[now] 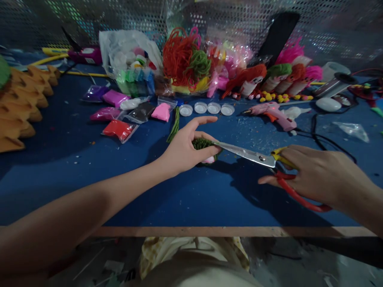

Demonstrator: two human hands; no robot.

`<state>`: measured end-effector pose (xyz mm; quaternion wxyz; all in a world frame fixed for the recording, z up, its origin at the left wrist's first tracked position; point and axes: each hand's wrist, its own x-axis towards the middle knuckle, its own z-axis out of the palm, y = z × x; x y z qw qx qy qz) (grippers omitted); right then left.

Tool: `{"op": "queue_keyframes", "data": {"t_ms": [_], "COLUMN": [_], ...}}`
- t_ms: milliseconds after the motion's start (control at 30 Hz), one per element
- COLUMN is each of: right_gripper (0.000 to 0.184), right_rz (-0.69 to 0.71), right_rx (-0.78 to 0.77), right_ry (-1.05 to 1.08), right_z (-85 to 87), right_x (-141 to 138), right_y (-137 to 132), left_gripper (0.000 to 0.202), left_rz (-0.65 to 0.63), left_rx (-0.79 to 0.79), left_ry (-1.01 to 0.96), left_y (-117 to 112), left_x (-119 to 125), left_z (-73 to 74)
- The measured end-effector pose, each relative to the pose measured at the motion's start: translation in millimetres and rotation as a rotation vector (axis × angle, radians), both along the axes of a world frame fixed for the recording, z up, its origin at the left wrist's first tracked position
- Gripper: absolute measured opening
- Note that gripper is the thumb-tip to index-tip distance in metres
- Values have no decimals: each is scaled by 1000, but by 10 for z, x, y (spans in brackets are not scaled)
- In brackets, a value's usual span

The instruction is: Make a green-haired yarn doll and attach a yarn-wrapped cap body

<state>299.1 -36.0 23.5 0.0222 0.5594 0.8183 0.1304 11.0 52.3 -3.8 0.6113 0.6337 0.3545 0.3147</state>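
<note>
My left hand (185,148) grips a small doll head with dark green yarn hair (202,143) low over the blue table. A bit of its pale pink underside shows below my thumb. In my right hand (317,171) is a pair of scissors (249,153) with one red and one yellow handle. Its blades look closed together, and their tip touches or lies just at the green yarn beside my left fingertips. Just behind my left wrist lies a bundle of green yarn strands (174,124).
Small clear lids (214,108) lie in a row behind my hands, with a pink glue gun (271,113) to their right. Bags of coloured clay (119,129) sit at left, near an orange egg tray (26,99). Yarn-haired dolls (248,81) and orange yarn (178,59) line the back.
</note>
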Motion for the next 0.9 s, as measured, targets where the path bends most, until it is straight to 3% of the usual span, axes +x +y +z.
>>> {"op": "queue_keyframes", "data": {"t_ms": [100, 333, 467, 633, 900], "right_gripper": [74, 96, 105, 98, 80], "right_rz": [30, -300, -359, -320, -44], "right_rx": [15, -141, -228, -200, 2], "right_ry": [13, -88, -120, -105, 9], "right_z": [-16, 93, 137, 119, -31], "right_x": [32, -40, -115, -125, 0], "right_y": [15, 84, 96, 121, 122], "left_gripper": [72, 72, 75, 77, 74], "left_rz": [-4, 4, 28, 34, 9], "left_rx": [-20, -51, -33, -31, -36], "left_ry": [-11, -36, -36, -37, -34], "left_y": [5, -4, -9, -3, 6], "left_x": [-1, 14, 26, 27, -2], "left_z": [-1, 13, 11, -8, -32]}}
